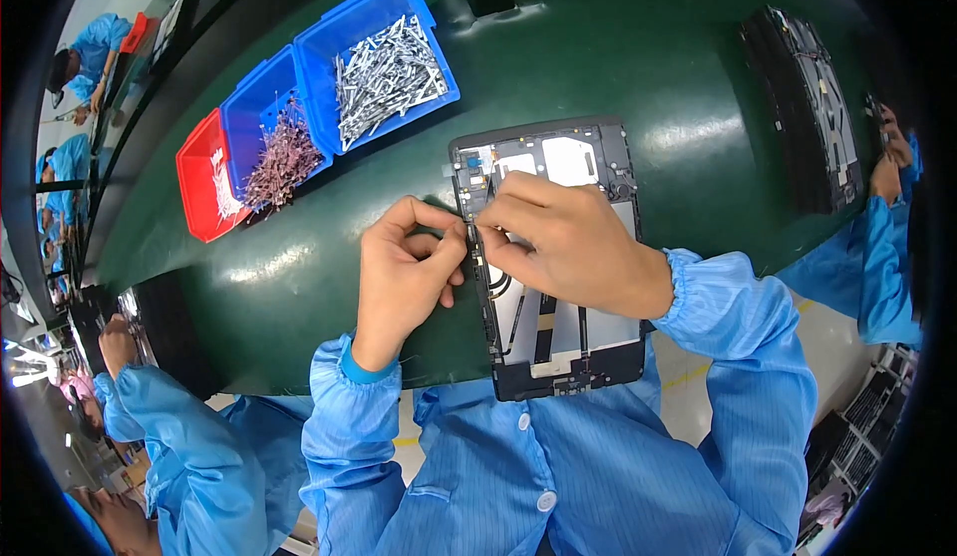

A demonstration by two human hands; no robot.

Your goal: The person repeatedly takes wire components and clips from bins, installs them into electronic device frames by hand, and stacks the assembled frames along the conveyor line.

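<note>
An opened black tablet body, its inner parts and cables exposed, lies before me, its lower end by the table's near edge. My left hand is at its left edge, thumb and index finger pinched together. Over the upper part of the tablet reaches my right hand, its thumb and fingers also pinched, close to the left fingertips. Whatever the two pinches hold is too small or hidden to make out. Behind my right hand, part of the tablet's inside is covered.
On the green table at the far left stand a blue bin of silvery strips, another blue bin of thin pinkish parts and a red bin of white pieces. Stacked tablet bodies lie right. Co-workers' hands show at both sides.
</note>
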